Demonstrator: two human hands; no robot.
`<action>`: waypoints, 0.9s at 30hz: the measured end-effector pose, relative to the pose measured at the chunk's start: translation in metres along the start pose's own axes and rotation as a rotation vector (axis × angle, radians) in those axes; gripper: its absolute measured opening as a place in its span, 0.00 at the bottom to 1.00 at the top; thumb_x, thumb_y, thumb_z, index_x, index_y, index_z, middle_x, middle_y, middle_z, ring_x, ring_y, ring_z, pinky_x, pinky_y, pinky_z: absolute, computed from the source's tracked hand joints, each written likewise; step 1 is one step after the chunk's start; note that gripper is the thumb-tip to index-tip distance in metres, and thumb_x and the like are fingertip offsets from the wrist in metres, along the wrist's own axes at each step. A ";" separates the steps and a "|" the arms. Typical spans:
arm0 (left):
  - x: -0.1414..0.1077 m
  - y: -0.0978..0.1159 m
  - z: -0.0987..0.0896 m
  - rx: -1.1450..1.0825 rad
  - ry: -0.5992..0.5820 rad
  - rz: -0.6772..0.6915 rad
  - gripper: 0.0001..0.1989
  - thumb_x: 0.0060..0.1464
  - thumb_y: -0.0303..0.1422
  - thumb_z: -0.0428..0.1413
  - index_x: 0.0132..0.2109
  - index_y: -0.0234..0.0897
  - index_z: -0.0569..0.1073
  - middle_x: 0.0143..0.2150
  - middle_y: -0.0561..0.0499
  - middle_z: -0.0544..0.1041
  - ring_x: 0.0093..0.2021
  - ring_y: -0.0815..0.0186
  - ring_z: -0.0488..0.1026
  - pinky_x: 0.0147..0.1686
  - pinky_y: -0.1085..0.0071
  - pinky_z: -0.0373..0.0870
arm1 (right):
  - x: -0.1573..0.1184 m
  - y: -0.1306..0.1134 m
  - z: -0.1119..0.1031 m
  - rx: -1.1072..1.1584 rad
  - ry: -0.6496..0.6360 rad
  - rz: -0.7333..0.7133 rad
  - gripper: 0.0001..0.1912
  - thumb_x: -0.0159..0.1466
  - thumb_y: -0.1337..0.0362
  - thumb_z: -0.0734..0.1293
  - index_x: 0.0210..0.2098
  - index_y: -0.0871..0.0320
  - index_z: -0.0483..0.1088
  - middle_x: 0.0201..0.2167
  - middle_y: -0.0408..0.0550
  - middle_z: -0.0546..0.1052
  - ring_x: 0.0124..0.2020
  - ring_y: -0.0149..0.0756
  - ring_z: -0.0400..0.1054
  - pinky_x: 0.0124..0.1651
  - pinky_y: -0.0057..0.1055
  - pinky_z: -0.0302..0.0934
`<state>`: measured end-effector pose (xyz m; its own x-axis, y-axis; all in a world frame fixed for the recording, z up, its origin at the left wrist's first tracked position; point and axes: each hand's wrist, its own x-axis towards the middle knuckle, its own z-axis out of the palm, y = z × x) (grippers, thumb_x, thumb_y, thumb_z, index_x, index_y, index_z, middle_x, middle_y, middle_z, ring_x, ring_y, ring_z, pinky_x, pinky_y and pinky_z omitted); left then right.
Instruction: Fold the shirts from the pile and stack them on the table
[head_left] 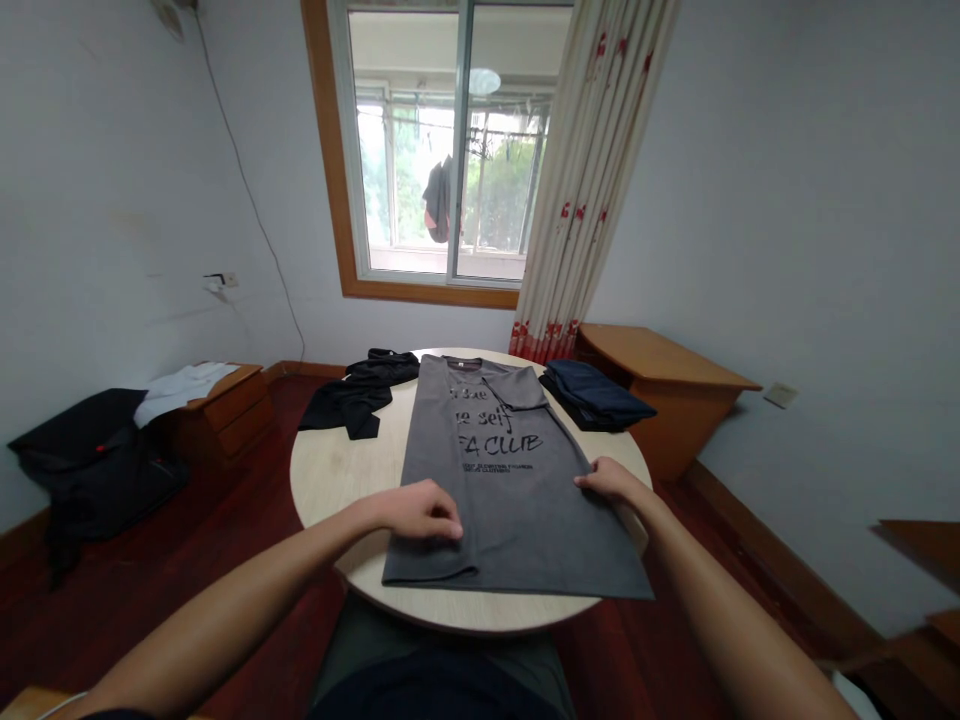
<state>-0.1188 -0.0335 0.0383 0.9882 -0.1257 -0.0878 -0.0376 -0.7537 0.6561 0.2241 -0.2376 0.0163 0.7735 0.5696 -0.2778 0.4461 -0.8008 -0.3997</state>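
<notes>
A grey T-shirt (525, 520) with black lettering lies spread on the round table, its collar at the far end. Its left side is folded inward in a long strip, and the right sleeve lies folded over the chest. Above the lower part of that strip is my left hand (421, 510), its fingers curled with nothing visible in them; whether it presses on the cloth I cannot tell. My right hand (609, 480) pinches the shirt's right edge between thumb and fingers. The lower right corner of the shirt hangs past the table edge.
The round table (330, 490) also bears crumpled black clothing (360, 385) at the far left and a stack of folded dark clothes (596, 390) at the far right. A wooden desk (667, 360) stands behind it. A black bag (105, 460) and small cabinet (225, 410) are left.
</notes>
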 end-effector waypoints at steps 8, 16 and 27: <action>0.082 -0.019 -0.019 0.315 0.071 -0.207 0.16 0.61 0.44 0.58 0.34 0.37 0.80 0.31 0.49 0.80 0.32 0.63 0.74 0.33 0.71 0.64 | -0.024 0.004 -0.016 0.400 -0.272 -0.052 0.10 0.58 0.62 0.71 0.38 0.60 0.71 0.18 0.39 0.67 0.16 0.26 0.56 0.18 0.23 0.50; 0.093 -0.026 0.005 0.276 0.346 -0.221 0.20 0.66 0.46 0.49 0.41 0.37 0.80 0.36 0.47 0.81 0.37 0.60 0.76 0.36 0.69 0.66 | -0.066 -0.060 -0.006 0.408 -0.277 -0.335 0.23 0.61 0.67 0.65 0.55 0.62 0.69 0.16 0.34 0.65 0.13 0.25 0.54 0.17 0.22 0.50; 0.090 -0.005 0.024 0.367 0.278 0.057 0.22 0.60 0.36 0.59 0.61 0.40 0.72 0.46 0.48 0.80 0.48 0.57 0.76 0.49 0.65 0.70 | -0.021 -0.087 0.009 0.238 -0.654 -0.267 0.22 0.64 0.70 0.62 0.57 0.65 0.69 0.26 0.46 0.79 0.16 0.26 0.65 0.19 0.20 0.53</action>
<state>-0.0337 -0.0564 0.0087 0.9835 -0.0337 0.1776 -0.0936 -0.9353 0.3411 0.1648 -0.1783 0.0490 0.1941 0.7925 -0.5782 0.4141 -0.6005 -0.6840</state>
